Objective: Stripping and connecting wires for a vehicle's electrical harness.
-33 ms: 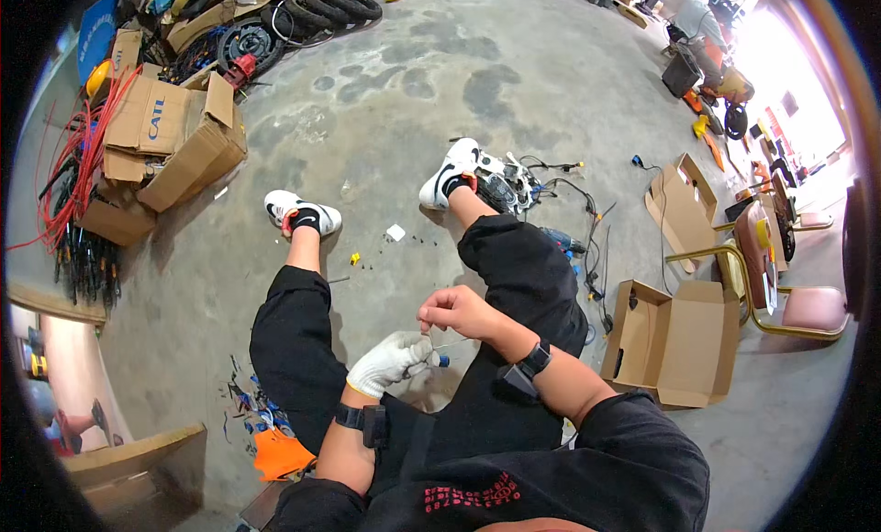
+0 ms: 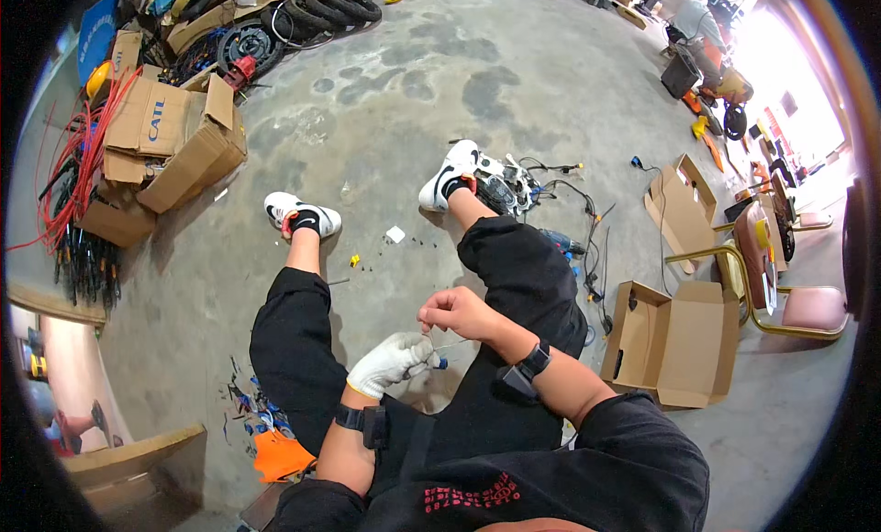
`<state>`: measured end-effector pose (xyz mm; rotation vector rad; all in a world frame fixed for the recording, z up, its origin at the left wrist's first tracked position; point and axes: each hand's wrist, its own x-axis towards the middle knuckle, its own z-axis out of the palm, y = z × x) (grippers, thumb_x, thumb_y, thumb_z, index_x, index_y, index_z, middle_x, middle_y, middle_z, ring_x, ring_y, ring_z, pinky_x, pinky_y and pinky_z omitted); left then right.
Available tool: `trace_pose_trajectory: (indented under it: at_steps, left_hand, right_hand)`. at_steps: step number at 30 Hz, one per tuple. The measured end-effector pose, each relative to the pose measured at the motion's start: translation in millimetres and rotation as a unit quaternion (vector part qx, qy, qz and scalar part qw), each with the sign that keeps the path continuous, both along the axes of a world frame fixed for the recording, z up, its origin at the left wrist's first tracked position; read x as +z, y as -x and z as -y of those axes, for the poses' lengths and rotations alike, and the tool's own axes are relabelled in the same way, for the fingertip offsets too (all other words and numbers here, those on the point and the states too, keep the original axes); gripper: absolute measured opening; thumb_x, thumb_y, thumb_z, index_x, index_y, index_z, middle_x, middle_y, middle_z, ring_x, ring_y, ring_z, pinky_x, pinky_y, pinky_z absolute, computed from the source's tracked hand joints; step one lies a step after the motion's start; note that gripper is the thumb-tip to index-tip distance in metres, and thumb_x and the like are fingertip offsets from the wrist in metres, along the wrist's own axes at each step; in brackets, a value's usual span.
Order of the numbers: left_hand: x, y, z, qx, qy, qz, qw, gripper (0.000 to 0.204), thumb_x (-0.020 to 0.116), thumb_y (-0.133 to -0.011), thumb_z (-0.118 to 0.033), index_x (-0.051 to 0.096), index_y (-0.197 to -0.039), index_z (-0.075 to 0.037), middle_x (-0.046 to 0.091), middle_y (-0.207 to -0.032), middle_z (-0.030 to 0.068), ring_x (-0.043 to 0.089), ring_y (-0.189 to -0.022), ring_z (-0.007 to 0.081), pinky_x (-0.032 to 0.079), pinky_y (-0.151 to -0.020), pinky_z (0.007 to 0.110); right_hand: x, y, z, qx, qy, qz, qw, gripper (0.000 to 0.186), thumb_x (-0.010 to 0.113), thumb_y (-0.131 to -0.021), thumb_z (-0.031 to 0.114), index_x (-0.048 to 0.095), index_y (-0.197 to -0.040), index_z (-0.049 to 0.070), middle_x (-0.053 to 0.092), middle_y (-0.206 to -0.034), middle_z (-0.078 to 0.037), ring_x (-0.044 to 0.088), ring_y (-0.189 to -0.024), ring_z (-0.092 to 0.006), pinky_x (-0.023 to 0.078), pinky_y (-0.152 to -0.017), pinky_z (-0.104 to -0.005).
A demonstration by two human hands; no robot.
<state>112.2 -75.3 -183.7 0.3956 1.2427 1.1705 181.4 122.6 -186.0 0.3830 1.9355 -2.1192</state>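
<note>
I sit with my legs spread over the concrete floor. My left hand (image 2: 390, 362), in a white knit glove, is closed around a thin wire (image 2: 448, 345), with a small blue piece (image 2: 442, 362) beside its fingertips. My right hand (image 2: 459, 313), bare, pinches just above the gloved fingers, apparently on the same wire; the exact grip is too small to make out. By my right foot lies a white-and-black mechanical part with cables (image 2: 509, 188), and a blue tool (image 2: 558, 242) is beside my right leg. Small yellow bits (image 2: 354, 259) lie between my feet.
Cardboard boxes (image 2: 170, 133), red cables and tires (image 2: 330, 13) crowd the upper left. An open flat box (image 2: 670, 348) and a pink chair (image 2: 812, 307) are at right. A person (image 2: 697, 32) bends among parts at upper right. An orange panel (image 2: 275, 454) lies by my left hip.
</note>
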Motion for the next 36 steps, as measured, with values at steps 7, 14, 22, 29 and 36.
trace_pose_trajectory:
  at_steps: [7,14,22,29,36]
  left_hand:
    - [-2,-4,-8,-0.014,0.083,-0.127,0.988,0.041,0.059,-0.092,-0.047,0.066,-0.082,-0.008,0.047,-0.058,-0.0054,0.039,-0.049,0.0057,0.028,-0.045,0.021]
    - [-2,0,-1,0.008,0.016,-0.044,0.999,0.045,0.062,-0.089,-0.051,0.067,-0.084,-0.007,0.048,-0.058,-0.0052,0.041,-0.050,0.0057,0.030,-0.046,0.021]
    - [-8,-3,3,0.022,-0.087,0.009,0.996,0.046,0.061,-0.090,-0.051,0.067,-0.083,-0.006,0.051,-0.061,-0.0040,0.040,-0.050,0.0059,0.029,-0.046,0.022]
    - [-3,-9,-5,0.021,0.013,-0.017,1.000,0.041,0.059,-0.092,-0.049,0.067,-0.089,-0.008,0.053,-0.064,-0.0048,0.039,-0.052,0.0042,0.028,-0.044,0.022]
    - [-18,-10,-9,-0.002,0.041,-0.155,0.987,0.040,0.059,-0.091,-0.047,0.067,-0.091,-0.007,0.053,-0.069,-0.0048,0.038,-0.053,0.0054,0.030,-0.047,0.022]
  right_hand:
    - [4,-1,-1,0.023,-0.227,0.143,0.963,0.021,0.063,-0.085,0.018,0.070,-0.077,0.000,0.067,-0.068,-0.001,0.054,-0.063,-0.0072,0.043,-0.057,-0.0231]
    - [-8,1,-8,0.041,0.044,0.030,0.998,0.021,0.061,-0.095,0.021,0.065,-0.098,0.002,0.066,-0.080,-0.001,0.055,-0.069,-0.0077,0.044,-0.062,-0.0240]
    - [-7,1,0,0.047,0.171,-0.016,0.984,0.019,0.062,-0.095,0.023,0.063,-0.095,0.004,0.065,-0.083,0.000,0.053,-0.072,-0.0067,0.044,-0.066,-0.0233]
    - [-6,0,-7,0.023,0.005,0.074,0.997,0.021,0.066,-0.091,0.022,0.065,-0.081,0.004,0.064,-0.075,0.002,0.050,-0.066,-0.0047,0.039,-0.059,-0.0219]
    - [-16,-2,-3,0.008,-0.183,0.082,0.980,0.026,0.067,-0.084,0.024,0.065,-0.075,-0.001,0.064,-0.067,-0.005,0.054,-0.061,-0.0109,0.044,-0.056,-0.0291]
